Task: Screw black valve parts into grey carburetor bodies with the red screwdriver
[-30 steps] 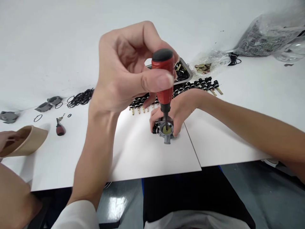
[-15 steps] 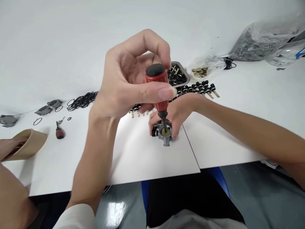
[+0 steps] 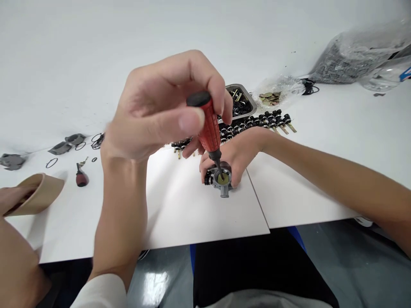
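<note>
My left hand (image 3: 167, 102) has its thumb and fingers round a red screwdriver (image 3: 210, 128) with a black cap. The tool leans a little, its tip down at the brass-coloured disc (image 3: 222, 178) inside the round opening of a grey metal part (image 3: 224, 191). That part rests on the white table, gripped by my right hand (image 3: 239, 154) from behind and the sides. A black fitting (image 3: 208, 177) sticks out on the part's left side. Some of the right fingers are hidden behind the screwdriver and the part.
Behind my hands are a metal tray (image 3: 252, 102), rows of black fittings (image 3: 268, 117) and a bag of brass discs (image 3: 270, 98). A large bag (image 3: 343, 57) lies far right. At left are a second screwdriver (image 3: 81, 179), grey parts (image 3: 60, 148) and another person's hand in a cardboard ring (image 3: 48, 192).
My left hand has shifted left and slightly down, and its grip on the handle has changed. The screwdriver's handle now tilts further left. My right hand and the grey part have hardly moved.
</note>
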A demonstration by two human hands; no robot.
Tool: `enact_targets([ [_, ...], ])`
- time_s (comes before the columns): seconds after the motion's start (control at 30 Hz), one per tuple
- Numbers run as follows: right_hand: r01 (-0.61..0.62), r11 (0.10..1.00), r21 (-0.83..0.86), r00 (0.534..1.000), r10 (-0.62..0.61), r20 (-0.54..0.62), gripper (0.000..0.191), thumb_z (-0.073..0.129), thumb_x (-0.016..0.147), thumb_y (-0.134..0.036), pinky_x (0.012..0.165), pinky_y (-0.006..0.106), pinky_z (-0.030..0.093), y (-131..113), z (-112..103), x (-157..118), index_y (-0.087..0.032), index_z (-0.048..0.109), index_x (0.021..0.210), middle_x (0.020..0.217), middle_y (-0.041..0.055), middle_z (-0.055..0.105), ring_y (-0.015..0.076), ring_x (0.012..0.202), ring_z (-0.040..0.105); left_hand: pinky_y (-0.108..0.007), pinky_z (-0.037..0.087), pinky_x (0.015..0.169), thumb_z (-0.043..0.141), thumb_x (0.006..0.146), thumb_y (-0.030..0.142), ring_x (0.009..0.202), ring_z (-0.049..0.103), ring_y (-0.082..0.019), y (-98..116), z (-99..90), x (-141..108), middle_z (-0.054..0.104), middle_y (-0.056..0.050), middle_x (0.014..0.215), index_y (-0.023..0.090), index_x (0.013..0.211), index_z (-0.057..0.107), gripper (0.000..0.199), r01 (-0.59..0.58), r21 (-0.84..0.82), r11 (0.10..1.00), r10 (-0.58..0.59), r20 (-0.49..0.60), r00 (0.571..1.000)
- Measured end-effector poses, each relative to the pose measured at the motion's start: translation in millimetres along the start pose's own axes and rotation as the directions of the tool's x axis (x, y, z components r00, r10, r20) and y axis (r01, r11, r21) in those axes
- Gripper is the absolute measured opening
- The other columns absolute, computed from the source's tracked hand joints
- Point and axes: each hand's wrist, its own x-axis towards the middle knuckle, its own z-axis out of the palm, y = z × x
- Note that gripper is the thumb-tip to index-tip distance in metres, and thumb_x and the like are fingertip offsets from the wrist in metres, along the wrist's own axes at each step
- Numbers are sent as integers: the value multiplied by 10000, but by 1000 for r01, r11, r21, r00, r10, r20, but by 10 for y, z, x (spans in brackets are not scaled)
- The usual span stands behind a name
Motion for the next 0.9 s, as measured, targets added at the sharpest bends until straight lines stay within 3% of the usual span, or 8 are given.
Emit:
enact_targets([
  [0.1,-2,1000,6,1000,2,20,658,794,638,-246,1055,348,459,16,-1,12,-227,626,1274,1344,44,565,288,1275,513,-233,395,282,803,771,322,409,565,-121,20,106,1,649,-43,716,186,852,663,212,77,33,997,-72,-117,991],
  [0.17,-23,1000,7,999,23,30,677,788,640,-245,1058,361,457,22,-1,20,-245,611,1294,1357,44,551,289,1263,517,-235,392,281,888,674,344,394,546,-118,-20,153,4,632,-25,651,191,823,621,342,105,-16,994,-106,-174,979],
  [0.27,-36,999,8,999,36,35,670,781,643,-230,1043,357,461,12,-1,24,-247,608,1290,1347,49,544,283,1236,532,-237,385,279,931,586,394,385,552,-128,-92,146,-14,667,-60,658,167,757,621,420,44,-77,996,-60,-221,973],
  [0.4,-5,1000,-11,999,5,35,651,785,635,-212,1065,353,435,-7,3,28,-227,617,1264,1334,58,534,289,1249,519,-249,428,315,865,704,374,437,609,-145,-52,67,-98,738,-138,876,136,920,728,348,73,-40,997,-79,-187,979],
  [0.6,-31,999,-22,997,32,70,678,767,666,-225,1006,349,455,14,7,34,-226,576,1317,1315,67,520,285,1208,528,-338,541,436,766,815,283,634,699,-241,206,60,-131,737,-170,947,140,1007,718,244,234,91,968,-218,-161,963],
  [0.8,-1,1000,-4,996,1,87,697,749,650,-222,1036,357,433,55,1,64,-228,567,1322,1393,56,465,290,1273,487,-288,453,509,666,896,269,619,603,-141,346,258,-56,667,-60,792,175,839,651,111,248,429,869,-165,-222,961],
  [0.9,-26,1000,0,997,26,71,699,750,637,-215,959,347,466,59,10,69,-243,585,1315,1351,49,495,285,1216,515,-311,452,553,600,934,208,625,594,-151,307,374,-22,598,-22,704,191,916,629,38,295,307,905,-223,-249,943],
])
